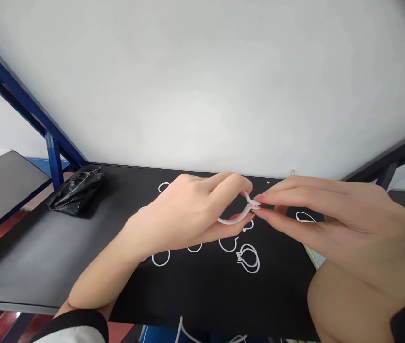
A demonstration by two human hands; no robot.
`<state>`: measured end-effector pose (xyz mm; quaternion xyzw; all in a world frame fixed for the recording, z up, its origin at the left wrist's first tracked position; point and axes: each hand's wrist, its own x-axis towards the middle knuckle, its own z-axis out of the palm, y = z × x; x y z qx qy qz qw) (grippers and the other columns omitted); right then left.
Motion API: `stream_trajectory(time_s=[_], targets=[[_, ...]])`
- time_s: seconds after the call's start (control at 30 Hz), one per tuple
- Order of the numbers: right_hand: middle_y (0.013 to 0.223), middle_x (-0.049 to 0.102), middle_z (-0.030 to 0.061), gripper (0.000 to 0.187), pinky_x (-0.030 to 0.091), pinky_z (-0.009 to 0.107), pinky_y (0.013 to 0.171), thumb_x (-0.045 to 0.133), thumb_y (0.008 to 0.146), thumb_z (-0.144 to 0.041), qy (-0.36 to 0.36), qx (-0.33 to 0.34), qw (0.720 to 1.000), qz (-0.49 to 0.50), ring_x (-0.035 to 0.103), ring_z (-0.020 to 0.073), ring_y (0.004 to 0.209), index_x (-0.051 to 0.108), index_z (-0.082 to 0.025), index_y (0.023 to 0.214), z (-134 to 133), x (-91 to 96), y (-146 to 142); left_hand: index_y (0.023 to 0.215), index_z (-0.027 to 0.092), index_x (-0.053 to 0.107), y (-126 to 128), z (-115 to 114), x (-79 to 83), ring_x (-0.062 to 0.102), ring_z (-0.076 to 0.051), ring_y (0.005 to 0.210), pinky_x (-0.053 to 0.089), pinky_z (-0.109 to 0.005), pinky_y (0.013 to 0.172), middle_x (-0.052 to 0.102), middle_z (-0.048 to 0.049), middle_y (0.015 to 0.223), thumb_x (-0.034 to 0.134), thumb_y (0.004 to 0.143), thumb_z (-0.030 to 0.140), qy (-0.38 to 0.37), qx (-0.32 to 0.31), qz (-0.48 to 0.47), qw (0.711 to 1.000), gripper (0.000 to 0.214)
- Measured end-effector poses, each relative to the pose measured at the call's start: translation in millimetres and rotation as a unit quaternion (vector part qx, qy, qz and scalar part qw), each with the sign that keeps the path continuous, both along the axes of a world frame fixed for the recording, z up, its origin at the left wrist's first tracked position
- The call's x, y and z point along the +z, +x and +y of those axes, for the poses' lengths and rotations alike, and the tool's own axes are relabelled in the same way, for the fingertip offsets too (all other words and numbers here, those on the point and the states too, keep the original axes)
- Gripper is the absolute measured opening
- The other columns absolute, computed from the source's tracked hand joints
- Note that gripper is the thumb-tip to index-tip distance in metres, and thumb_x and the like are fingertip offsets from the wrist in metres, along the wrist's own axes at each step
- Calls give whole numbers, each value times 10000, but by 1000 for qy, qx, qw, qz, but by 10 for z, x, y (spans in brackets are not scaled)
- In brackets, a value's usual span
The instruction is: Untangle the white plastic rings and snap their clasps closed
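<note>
Above the black table, my left hand is closed around a white plastic ring, its fingers over the upper side and the thumb beneath. My right hand pinches the two shaped ends of the same ring between thumb and fingers. Those ends meet or nearly meet at the fingertips; whether they are locked together I cannot tell. Part of the loop is hidden behind my left fingers. Below lie similar rings: a nested group, an open-ended ring and a ring further left.
The black table backs onto a pale wall. A crumpled black plastic bag lies at its far left. Another white ring is near the right edge. A blue metal frame rises at the left. White cables hang by the front edge.
</note>
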<state>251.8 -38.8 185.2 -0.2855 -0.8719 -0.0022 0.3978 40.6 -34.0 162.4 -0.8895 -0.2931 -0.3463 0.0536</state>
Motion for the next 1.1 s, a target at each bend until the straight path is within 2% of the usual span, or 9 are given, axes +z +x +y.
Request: stream_trajectory(time_s=[0.63, 1.1], targets=[[762, 722, -28, 151, 594, 246, 571, 666, 838, -118, 7, 14, 1000, -13, 689, 139, 626, 700, -266, 843, 11, -4, 7, 967, 169, 491, -4, 4, -16, 569, -68, 526, 446, -176, 498, 649, 13, 726, 507, 930, 313, -25, -8, -8, 1000, 150], [779, 739, -33, 184, 623, 237, 600, 673, 824, -94, 14, 32, 999, -22, 714, 146, 665, 708, -274, 837, 10, 9, 28, 990, 165, 498, -19, -6, -3, 588, -74, 564, 449, -173, 511, 637, 14, 729, 531, 903, 254, -67, -42, -19, 997, 128]])
